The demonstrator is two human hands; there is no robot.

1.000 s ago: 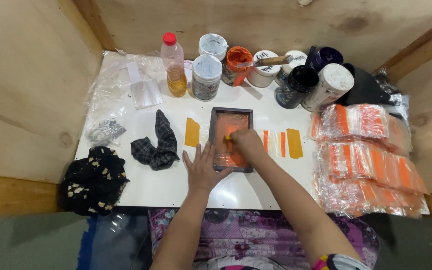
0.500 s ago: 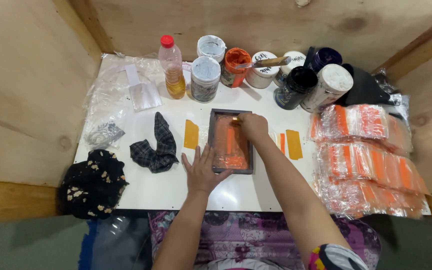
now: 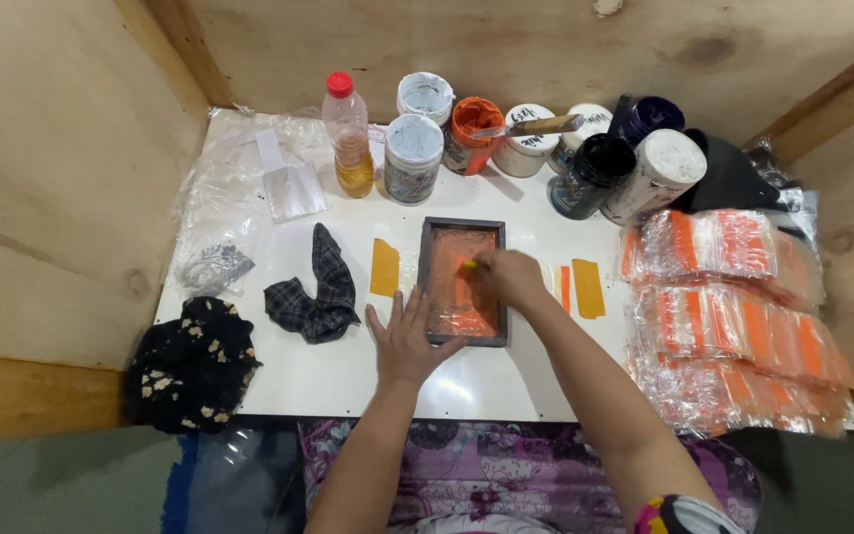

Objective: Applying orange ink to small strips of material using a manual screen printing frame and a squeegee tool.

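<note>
Orange-inked frame [image 3: 464,282]: right hand [image 3: 509,276] stays up top; left hand [image 3: 404,341] unmoved.

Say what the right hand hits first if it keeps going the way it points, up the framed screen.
Likely the far edge of the dark framed screen, since the right hand sits inside it pointing up-left. Beyond that, the grey-lidded jar. Height above the frame is unclear.

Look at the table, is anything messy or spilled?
A little. The orange paint pot stands open with a stick lying across the next pot, and a checked cloth lies crumpled beside the frame. No paint is spilled on the white table.
</note>
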